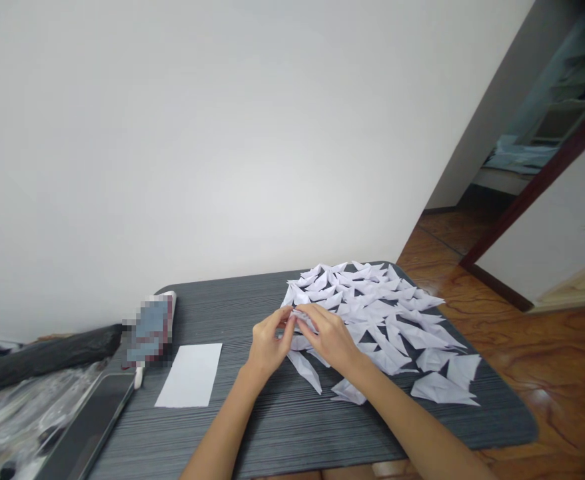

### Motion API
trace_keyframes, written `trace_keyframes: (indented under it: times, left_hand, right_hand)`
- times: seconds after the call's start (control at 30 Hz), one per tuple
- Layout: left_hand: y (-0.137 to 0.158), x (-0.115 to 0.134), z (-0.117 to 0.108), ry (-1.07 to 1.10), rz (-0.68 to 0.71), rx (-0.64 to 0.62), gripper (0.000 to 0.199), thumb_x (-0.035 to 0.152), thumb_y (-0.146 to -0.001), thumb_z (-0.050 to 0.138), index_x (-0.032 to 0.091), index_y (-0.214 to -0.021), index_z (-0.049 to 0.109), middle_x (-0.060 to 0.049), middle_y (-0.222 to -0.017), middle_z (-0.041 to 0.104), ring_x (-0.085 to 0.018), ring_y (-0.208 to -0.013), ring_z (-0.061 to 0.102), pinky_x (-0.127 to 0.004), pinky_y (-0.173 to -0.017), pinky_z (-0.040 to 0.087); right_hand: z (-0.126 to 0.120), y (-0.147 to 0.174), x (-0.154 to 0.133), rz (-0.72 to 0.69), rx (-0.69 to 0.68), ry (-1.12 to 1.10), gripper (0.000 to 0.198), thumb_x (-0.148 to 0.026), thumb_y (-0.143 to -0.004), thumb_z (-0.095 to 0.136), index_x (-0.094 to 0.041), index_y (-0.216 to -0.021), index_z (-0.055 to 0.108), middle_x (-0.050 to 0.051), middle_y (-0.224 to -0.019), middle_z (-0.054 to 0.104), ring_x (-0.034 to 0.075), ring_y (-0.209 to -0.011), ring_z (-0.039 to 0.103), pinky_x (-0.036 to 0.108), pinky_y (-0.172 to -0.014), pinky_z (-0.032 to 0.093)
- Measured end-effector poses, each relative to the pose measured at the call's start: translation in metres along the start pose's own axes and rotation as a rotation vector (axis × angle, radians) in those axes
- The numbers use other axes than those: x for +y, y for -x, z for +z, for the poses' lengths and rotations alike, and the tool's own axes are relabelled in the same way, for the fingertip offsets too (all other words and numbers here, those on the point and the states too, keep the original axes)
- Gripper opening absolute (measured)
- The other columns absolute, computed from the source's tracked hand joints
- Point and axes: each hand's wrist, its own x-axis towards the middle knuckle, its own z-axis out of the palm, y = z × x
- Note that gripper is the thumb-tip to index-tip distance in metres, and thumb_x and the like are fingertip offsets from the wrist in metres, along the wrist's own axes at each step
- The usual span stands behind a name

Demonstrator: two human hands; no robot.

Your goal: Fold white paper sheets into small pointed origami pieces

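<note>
White folded paper piece (296,319) is pinched between my left hand (268,343) and right hand (328,337), fingertips closed on it, at the near-left edge of the folded-paper pile (387,313). Blank sheet (190,375) lies left of the pile.

Matt white paper folds (372,313) on streaky grey wood-grain table (282,427)

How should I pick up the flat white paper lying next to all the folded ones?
The flat sheet lies flush on the grey table, so there is nothing to pinch from above. Probably best: come from the near side, slide its near edge toward the table's front rim, then pinch that edge between thumb and fingers. The left hand is closest.
</note>
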Motion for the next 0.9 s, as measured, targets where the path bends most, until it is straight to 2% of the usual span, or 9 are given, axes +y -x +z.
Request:
trace_keyframes:
  times: [0.1,0.23,0.33,0.5,0.7,0.9]
  left_hand:
    - [-0.002,0.001,-0.002,0.017,-0.018,-0.051,0.016,0.017,-0.079,0.050,0.013,-0.092,0.058,-0.006,-0.080,0.067,-0.011,-0.061,0.064,-0.021,-0.061,0.054]
    - [-0.005,0.004,-0.006,0.017,-0.020,-0.070,0.015,0.018,-0.080,0.049,0.014,-0.088,0.061,-0.004,-0.075,0.067,-0.010,-0.052,0.061,-0.021,-0.056,0.052]
    - [-0.008,0.006,-0.009,0.032,-0.031,-0.076,0.014,0.019,-0.079,0.050,0.014,-0.083,0.063,-0.005,-0.075,0.067,-0.011,-0.058,0.062,-0.021,-0.058,0.051]
    - [-0.011,0.009,-0.012,0.076,-0.045,-0.123,0.013,0.020,-0.079,0.050,0.014,-0.078,0.062,-0.005,-0.073,0.066,-0.012,-0.063,0.060,-0.020,-0.058,0.050]
    - [-0.012,0.008,-0.014,0.096,-0.028,-0.207,0.014,0.019,-0.080,0.046,0.014,-0.078,0.060,-0.005,-0.073,0.063,-0.011,-0.065,0.058,-0.019,-0.056,0.049]
    - [-0.009,0.008,-0.013,0.058,0.064,-0.187,0.013,0.014,-0.080,0.046,0.013,-0.079,0.059,-0.007,-0.076,0.063,-0.013,-0.070,0.059,-0.021,-0.059,0.049]
  right_hand:
    - [-0.003,0.000,0.001,0.015,-0.023,-0.040,0.019,-0.015,-0.083,0.043,-0.018,-0.099,0.053,0.008,-0.090,0.061,0.018,-0.076,0.059,0.029,-0.068,0.047]
    - [-0.007,-0.003,0.002,0.048,-0.002,-0.143,0.015,-0.015,-0.083,0.043,-0.018,-0.089,0.057,0.005,-0.080,0.062,0.015,-0.067,0.057,0.025,-0.062,0.045]
    - [-0.010,-0.005,0.004,0.056,-0.024,-0.189,0.012,-0.016,-0.082,0.046,-0.017,-0.083,0.058,0.003,-0.074,0.060,0.012,-0.061,0.053,0.022,-0.058,0.043]
    - [-0.013,-0.006,0.006,0.037,-0.089,-0.248,0.009,-0.018,-0.080,0.049,-0.017,-0.086,0.056,0.001,-0.073,0.056,0.010,-0.054,0.045,0.021,-0.055,0.042]
    - [-0.017,-0.008,0.006,-0.004,-0.133,-0.242,0.008,-0.016,-0.080,0.046,-0.017,-0.078,0.053,0.001,-0.071,0.052,0.011,-0.058,0.045,0.023,-0.057,0.040]
    - [-0.017,-0.009,0.004,-0.027,-0.144,-0.281,0.010,-0.011,-0.080,0.044,-0.017,-0.077,0.052,0.001,-0.071,0.050,0.012,-0.063,0.045,0.024,-0.060,0.039]
